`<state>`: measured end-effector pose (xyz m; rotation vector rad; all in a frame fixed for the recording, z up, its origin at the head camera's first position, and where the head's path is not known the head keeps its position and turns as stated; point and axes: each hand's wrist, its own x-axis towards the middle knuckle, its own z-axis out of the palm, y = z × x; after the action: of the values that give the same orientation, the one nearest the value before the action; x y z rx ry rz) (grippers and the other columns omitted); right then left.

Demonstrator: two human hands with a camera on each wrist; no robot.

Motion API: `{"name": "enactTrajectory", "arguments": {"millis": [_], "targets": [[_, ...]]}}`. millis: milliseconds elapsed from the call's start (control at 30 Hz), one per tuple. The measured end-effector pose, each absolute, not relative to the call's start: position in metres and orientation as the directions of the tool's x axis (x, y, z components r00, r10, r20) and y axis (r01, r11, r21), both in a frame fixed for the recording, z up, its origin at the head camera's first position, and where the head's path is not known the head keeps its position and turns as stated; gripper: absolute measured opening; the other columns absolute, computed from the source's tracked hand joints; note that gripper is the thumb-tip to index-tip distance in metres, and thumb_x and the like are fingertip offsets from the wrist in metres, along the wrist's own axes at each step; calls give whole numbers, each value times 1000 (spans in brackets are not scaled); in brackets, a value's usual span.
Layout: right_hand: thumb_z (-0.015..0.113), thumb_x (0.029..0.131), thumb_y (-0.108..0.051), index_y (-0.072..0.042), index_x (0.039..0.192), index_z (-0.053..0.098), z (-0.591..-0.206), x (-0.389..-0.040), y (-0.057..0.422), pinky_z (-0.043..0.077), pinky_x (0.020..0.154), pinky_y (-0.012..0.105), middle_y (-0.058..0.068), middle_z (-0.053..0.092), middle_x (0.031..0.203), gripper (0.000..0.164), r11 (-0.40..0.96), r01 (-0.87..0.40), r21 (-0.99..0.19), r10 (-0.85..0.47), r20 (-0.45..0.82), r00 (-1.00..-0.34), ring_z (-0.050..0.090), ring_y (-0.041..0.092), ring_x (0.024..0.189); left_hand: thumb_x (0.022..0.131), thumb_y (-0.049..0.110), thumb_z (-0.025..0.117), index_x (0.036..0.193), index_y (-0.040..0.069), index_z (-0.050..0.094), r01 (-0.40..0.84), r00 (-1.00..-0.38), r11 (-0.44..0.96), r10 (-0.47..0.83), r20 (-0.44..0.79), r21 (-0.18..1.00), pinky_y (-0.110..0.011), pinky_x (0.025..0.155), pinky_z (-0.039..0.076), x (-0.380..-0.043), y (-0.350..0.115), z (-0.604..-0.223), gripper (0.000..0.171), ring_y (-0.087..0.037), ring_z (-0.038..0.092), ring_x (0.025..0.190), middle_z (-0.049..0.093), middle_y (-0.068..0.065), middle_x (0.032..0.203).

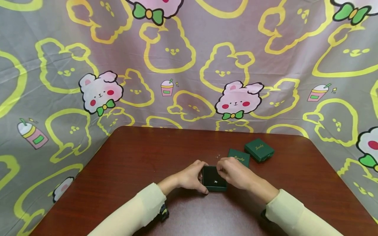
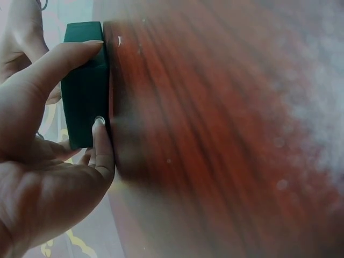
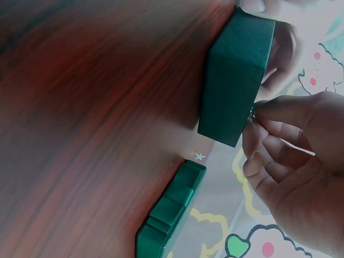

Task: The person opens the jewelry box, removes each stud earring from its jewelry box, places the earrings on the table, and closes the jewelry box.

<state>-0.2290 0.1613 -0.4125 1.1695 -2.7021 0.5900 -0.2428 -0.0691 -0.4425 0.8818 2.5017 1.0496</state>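
A small green jewelry box (image 1: 217,189), open at the top with a black lining (image 1: 210,173), stands on the table. On the lining lies a tiny silver star-shaped piece (image 1: 216,181). My left hand (image 1: 192,177) grips the box by its left side; in the left wrist view, thumb and fingers span its green wall (image 2: 85,102). My right hand (image 1: 234,173) is over the box's right edge. Its thumb and fingertips pinch a small sparkling piece of jewelry (image 3: 252,112), mostly hidden by them, at the box rim in the right wrist view.
A green lid (image 1: 240,156) with gold lettering lies just behind my right hand. Farther right is a closed green box (image 1: 259,150) with similar lettering. Tiny shiny pieces (image 1: 218,156) lie on the brown table (image 1: 165,147) behind the open box. A patterned curtain (image 1: 189,78) surrounds the table.
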Motion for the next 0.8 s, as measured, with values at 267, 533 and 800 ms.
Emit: {"name": "enactTrajectory", "arguments": {"millis": [267,533,800], "targets": [[72,90,2,-11,85,69,-411,-231,168,50,65,24,-7,63,81,15,634,-722,-276,-667,277,-691,57,3,72,65,17,97,129,7,53,437,-771,553,636,-22,709,-24,82,45,-244,-68,-443,79,-11,50,90,47,-3,111],[70,91,4,-10,87,70,-409,-233,175,53,68,26,-5,65,84,15,625,-718,-306,-663,278,-695,61,6,78,65,16,97,129,7,53,438,-769,549,639,-20,712,-23,80,45,-244,-68,-443,78,-11,51,88,46,-3,110],[70,89,5,-10,84,70,-406,-237,181,52,68,27,-6,65,81,16,617,-729,-296,-670,287,-684,61,8,77,64,16,97,127,8,54,440,-772,548,635,-11,711,-22,80,45,-244,-68,-444,77,-11,51,88,46,-2,109]]}}
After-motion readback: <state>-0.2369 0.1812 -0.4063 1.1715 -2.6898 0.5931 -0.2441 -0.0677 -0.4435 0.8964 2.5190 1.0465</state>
